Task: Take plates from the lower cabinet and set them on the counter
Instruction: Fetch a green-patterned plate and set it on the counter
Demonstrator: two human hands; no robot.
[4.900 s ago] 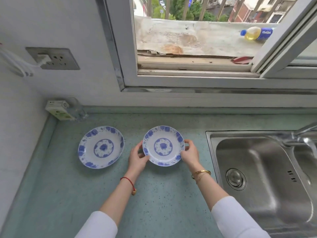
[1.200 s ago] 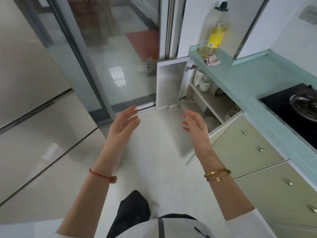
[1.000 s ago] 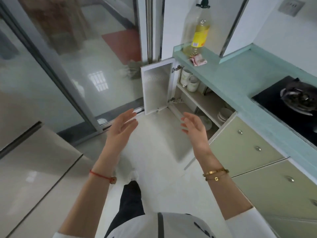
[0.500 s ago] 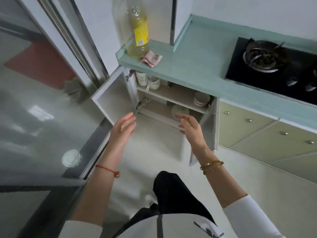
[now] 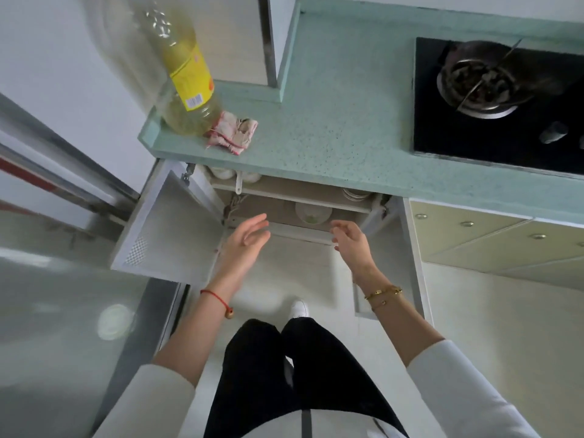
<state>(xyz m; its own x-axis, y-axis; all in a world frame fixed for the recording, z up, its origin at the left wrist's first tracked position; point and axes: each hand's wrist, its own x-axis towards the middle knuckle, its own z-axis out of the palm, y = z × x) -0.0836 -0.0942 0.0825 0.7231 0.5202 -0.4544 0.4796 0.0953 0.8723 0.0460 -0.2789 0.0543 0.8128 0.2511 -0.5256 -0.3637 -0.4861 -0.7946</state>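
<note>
Head view: plate (image 5: 313,212) sits inside the cabinet (image 5: 170,226), just beyond the spread, empty left hand (image 5: 246,243) and right hand (image 5: 351,245).

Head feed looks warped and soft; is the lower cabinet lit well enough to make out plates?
Head view: wide-angle distortion bows the counter edge; the oil bottle is blurred; the cabinet interior is shaded, dim but readable, with a plate stack showing as a pale sliver on the upper shelf; a glare spot sits on the glossy panel at left.
</note>
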